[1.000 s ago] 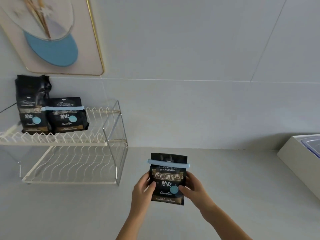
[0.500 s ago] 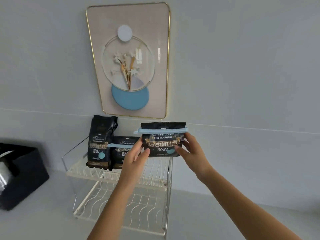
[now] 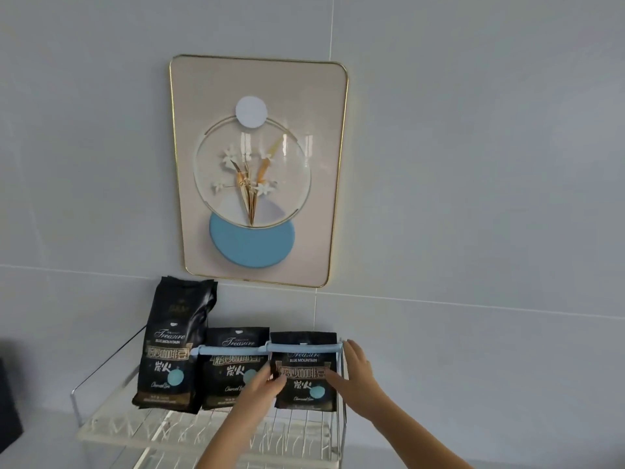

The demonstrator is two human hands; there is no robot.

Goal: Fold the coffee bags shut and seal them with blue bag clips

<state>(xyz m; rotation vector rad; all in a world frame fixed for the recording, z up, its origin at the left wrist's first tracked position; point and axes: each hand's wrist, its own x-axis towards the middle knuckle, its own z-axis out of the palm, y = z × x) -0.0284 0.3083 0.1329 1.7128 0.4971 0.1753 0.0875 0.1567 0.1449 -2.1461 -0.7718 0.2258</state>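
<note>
The single head-worn wide-angle camera is looking forward from close behind the left grip (image 3: pixel 261 386) and right grip (image 3: pixel 355 371), facing the printed front of the coffee bag (image 3: pixel 304 396) between them, the wire rack (image 3: pixel 111 434) beneath and the framed picture (image 3: pixel 258 170) above them.

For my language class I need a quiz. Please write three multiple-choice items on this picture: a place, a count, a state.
1. The right bag is: A on the rack's top shelf; B on the floor; C in a box.
2. Bags with a blue clip: A one; B two; C three.
3. The tall left bag is: A clipped; B unclipped; C lying flat.
1 A: it stands in line with the others there. 2 B: only the middle bag and right bag carry one. 3 B: its top is bare.
</note>
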